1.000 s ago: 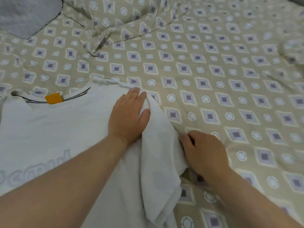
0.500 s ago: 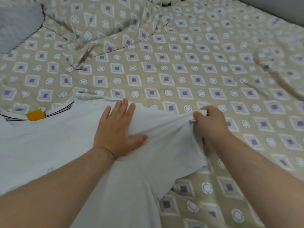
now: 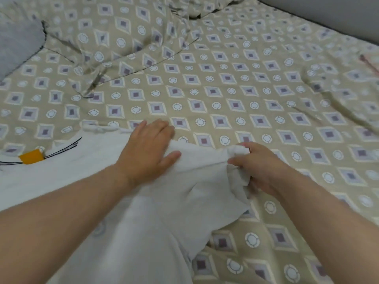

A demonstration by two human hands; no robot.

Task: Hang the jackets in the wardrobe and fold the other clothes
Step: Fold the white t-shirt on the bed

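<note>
A white T-shirt (image 3: 78, 177) lies flat on the bed at the lower left, its neckline with an orange label (image 3: 31, 156) at the left edge. My left hand (image 3: 147, 154) presses flat on the shirt near the shoulder, fingers straight. My right hand (image 3: 254, 167) pinches the bunched end of the shirt's sleeve (image 3: 205, 173) and holds it stretched out to the right, slightly off the bed.
The bed is covered by a beige sheet (image 3: 225, 89) printed with diamonds and circles. A rumpled matching cover (image 3: 131, 37) lies at the back left. A grey cloth (image 3: 16, 48) sits at the far left, and a wall edge runs along the top right.
My right hand has taken hold of the sleeve end and pulled it out to the right. My left hand flattened on the shirt and shifted slightly toward the shoulder edge.
</note>
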